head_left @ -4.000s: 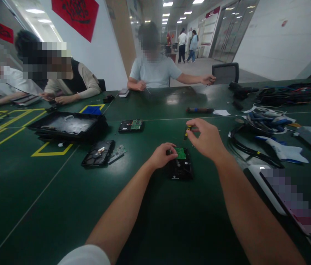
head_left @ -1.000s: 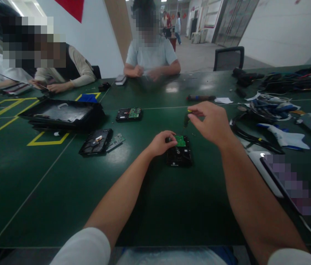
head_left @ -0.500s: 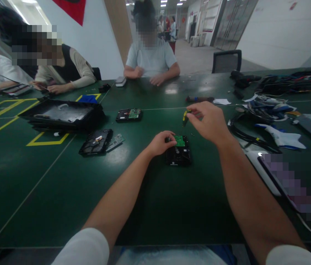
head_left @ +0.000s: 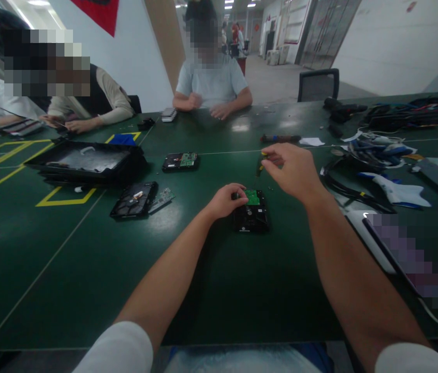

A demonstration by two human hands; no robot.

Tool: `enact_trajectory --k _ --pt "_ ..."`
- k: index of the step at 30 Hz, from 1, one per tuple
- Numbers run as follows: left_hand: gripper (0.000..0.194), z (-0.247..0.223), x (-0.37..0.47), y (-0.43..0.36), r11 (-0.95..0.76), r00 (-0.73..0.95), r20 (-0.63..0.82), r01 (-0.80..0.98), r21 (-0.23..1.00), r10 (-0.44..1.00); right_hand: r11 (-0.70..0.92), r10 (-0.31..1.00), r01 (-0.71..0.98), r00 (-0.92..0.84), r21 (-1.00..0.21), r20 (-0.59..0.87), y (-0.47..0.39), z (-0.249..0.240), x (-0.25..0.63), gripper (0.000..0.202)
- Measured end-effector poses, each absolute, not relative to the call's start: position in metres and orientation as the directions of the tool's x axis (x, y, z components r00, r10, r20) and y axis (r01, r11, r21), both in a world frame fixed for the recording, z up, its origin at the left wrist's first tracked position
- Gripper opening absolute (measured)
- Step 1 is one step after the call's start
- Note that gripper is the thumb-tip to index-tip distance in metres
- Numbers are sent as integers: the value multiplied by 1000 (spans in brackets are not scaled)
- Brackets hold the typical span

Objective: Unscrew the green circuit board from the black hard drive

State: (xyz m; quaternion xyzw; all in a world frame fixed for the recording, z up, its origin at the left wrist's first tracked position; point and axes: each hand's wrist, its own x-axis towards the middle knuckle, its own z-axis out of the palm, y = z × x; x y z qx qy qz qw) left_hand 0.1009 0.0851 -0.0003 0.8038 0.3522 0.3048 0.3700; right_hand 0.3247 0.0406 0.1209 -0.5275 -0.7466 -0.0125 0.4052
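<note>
A black hard drive with a green circuit board on its upper face lies flat on the table in front of me. My left hand grips its left side, with fingertips bent over the board's edge. Between the thumb and fingers of my right hand is a small yellow-and-black screwdriver. It is held near upright, tip down, above the far edge of the drive. The thin shaft is hard to make out, so I cannot tell whether its tip touches anything. Tiny screws lie just beyond the drive.
Left of me are another hard drive, an opened drive casing, a loose circuit board and a black tray. On the right lie a phone, bundled cables and a white-blue glove. Co-workers sit across the table.
The screwdriver has turned slightly in my right fingers, showing less yellow. My left hand stays on the hard drive. The whole view has shifted a little.
</note>
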Motion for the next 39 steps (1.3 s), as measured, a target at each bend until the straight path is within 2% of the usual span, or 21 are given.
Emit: enact_trajectory --k 7,15,22,28,34,39 --pt "9 -3 100 87 -485 568 238 336 807 788 422 794 755 -39 -503 607 40 119 321 16" --pt "8 0 100 85 -486 571 234 341 804 787 426 777 813 -106 -396 620 41 120 324 14" --pt "7 0 100 85 -481 568 231 341 808 790 436 785 777 -83 -454 614 41 118 321 17" --pt "8 -1 101 85 -464 564 212 350 814 798 452 772 792 -118 -410 624 39 120 321 16" --pt "7 -1 101 85 -477 568 223 348 807 792 437 792 736 -45 -516 608 39 119 318 16" --pt "8 0 102 85 -472 567 215 356 806 795 438 781 786 -92 -436 618 42 119 322 12"
